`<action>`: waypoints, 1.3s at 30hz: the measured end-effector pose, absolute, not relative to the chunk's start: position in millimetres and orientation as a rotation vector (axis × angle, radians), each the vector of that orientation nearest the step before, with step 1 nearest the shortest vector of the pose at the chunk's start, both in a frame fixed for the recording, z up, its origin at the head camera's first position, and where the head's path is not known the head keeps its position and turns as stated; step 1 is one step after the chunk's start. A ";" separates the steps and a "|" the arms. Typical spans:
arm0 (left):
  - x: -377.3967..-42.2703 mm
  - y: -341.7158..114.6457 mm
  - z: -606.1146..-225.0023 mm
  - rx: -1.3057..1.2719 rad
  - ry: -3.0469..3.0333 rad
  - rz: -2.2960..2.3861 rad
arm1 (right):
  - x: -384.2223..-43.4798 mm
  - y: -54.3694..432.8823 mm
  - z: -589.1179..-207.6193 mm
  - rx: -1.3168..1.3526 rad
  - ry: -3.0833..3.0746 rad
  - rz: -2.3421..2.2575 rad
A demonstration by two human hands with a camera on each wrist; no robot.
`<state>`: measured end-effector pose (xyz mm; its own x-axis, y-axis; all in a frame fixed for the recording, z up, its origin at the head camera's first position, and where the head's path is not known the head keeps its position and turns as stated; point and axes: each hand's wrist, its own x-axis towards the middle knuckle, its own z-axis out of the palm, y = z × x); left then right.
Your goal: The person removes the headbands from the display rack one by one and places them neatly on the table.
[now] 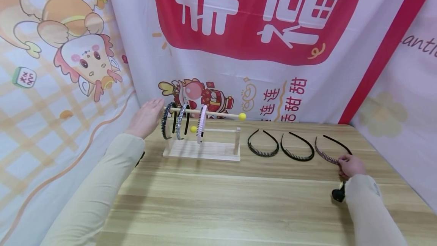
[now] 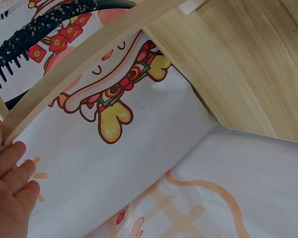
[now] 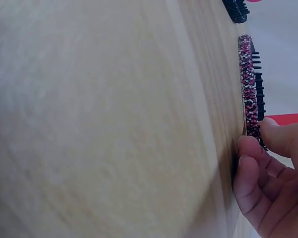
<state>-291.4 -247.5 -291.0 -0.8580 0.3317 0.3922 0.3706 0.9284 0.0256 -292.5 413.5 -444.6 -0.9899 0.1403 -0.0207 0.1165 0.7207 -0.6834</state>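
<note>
Your cream long sleeves (image 1: pixel 92 196) reach in from either side over the pale wood-grain table (image 1: pixel 222 200), and both your hands are at work beyond them. Your right hand (image 1: pixel 352 166) pinches a slim black headband covered in pink, silver and black sparkle (image 1: pixel 326 156) by its curved front, thumb on one side and fingers on the other; it lies at the right end of a row on the table, its comb teeth showing. Next to it, left of your right hand, are a plain black toothed headband (image 1: pixel 300 158) and, farther left, a dark patterned toothed headband (image 1: pixel 263 154), both lying flat with their ends pointing to the back. Your left hand (image 1: pixel 146 119) touches the top of the left post (image 2: pixel 69 82) of a light wooden rack (image 1: pixel 205 151); the frame edge cuts off your thumb, so you cannot tell whether it grips. From the rack's upper rod (image 1: pixel 222 114), tipped with a yellow ball (image 1: pixel 242 116), hang a black glittery headband (image 1: pixel 164 122) nearest your left hand, then a silver glitter headband (image 1: pixel 180 122), then a pale pink headband (image 1: pixel 202 120). Behind the table hangs a white cloth (image 1: pixel 222 71) bearing a red panel (image 1: pixel 249 48) with large white characters.
</note>
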 end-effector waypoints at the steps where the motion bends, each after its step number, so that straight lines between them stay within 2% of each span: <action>1: -291.5 -247.4 -290.9 -0.511 -2.698 -0.139 | -292.3 413.3 -444.0 -0.213 -2.885 1.145; 8: -291.8 -248.0 -290.6 -0.512 -2.694 -0.133 | -296.3 413.0 -437.2 -0.217 -2.859 1.100; 15: -290.9 -249.2 -291.0 -0.510 -2.687 -0.132 | -306.9 405.1 -417.7 -0.084 -2.752 1.181; 28: -290.0 -248.3 -289.7 -0.507 -2.698 -0.144 | -322.5 367.4 -358.1 0.084 -2.598 1.431; 39: -291.7 -247.6 -290.7 -0.509 -2.687 -0.134 | -330.4 316.0 -300.1 0.128 -2.661 1.328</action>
